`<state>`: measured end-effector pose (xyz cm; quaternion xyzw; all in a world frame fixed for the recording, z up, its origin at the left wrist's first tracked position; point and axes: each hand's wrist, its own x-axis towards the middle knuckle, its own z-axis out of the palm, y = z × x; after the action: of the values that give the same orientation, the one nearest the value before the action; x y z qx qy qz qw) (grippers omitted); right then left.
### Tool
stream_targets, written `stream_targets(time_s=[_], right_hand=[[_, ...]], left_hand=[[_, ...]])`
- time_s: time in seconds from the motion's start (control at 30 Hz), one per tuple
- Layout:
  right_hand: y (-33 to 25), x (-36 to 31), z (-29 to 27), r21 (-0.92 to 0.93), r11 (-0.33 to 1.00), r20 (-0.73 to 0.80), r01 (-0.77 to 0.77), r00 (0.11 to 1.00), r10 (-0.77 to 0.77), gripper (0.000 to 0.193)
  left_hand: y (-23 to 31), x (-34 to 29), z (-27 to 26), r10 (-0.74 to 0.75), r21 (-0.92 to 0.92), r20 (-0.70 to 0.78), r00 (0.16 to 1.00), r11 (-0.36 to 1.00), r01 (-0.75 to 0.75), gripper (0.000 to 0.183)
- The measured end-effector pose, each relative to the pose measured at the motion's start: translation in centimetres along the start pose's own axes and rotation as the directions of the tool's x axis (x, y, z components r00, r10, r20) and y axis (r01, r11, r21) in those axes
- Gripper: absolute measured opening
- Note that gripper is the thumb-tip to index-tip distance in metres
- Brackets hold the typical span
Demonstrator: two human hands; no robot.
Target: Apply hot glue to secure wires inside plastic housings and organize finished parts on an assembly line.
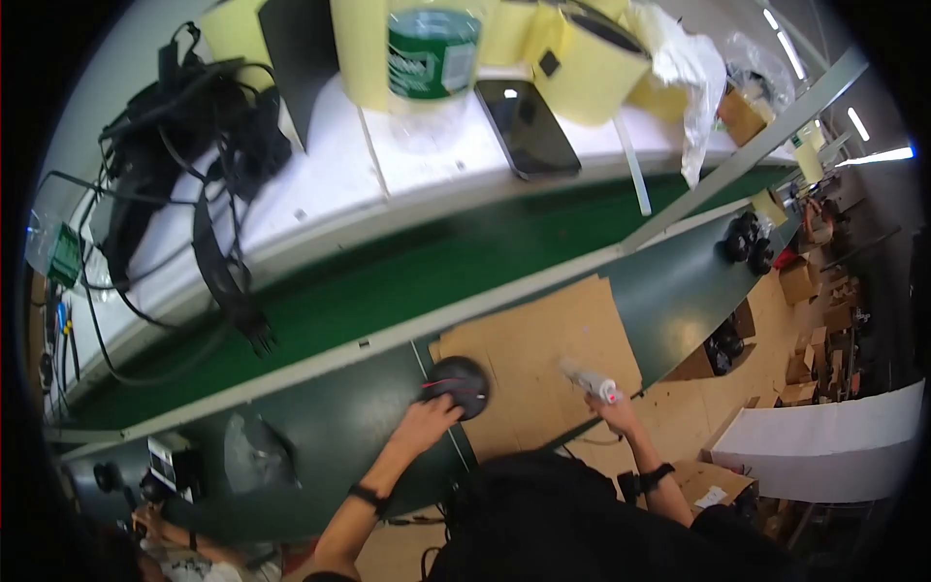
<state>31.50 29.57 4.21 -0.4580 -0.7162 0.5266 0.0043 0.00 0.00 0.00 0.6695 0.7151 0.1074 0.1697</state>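
Observation:
My left hand grips the near edge of a black, round, dome-like part. A thin red wire lies across that part, which sits at the left edge of a brown cardboard sheet. My right hand is closed around a slim white hand tool above the right side of the cardboard. The tool's tip is blurred, so its exact kind cannot be made out. Both hands are apart, with bare cardboard between them.
A green conveyor belt runs under the cardboard. On it lies a clear plastic bag; another person's hand is at far left. The white shelf beyond holds a phone, a bottle, yellow tape rolls and black straps.

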Motion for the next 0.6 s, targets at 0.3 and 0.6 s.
stream_targets(time_s=[0.3,0.6], right_hand=[[3.7,1.0,-2.1,0.169,0.986,0.255,0.001,0.966,-0.044,0.026],[2.9,1.6,-3.1,0.020,0.948,0.554,0.318,0.786,-0.276,0.024]], left_hand=[[11.5,4.0,3.5,-0.193,-0.298,-0.261,0.946,0.948,0.112,0.033],[10.4,6.4,2.0,-0.301,-0.384,-0.100,0.948,0.891,0.242,0.019]])
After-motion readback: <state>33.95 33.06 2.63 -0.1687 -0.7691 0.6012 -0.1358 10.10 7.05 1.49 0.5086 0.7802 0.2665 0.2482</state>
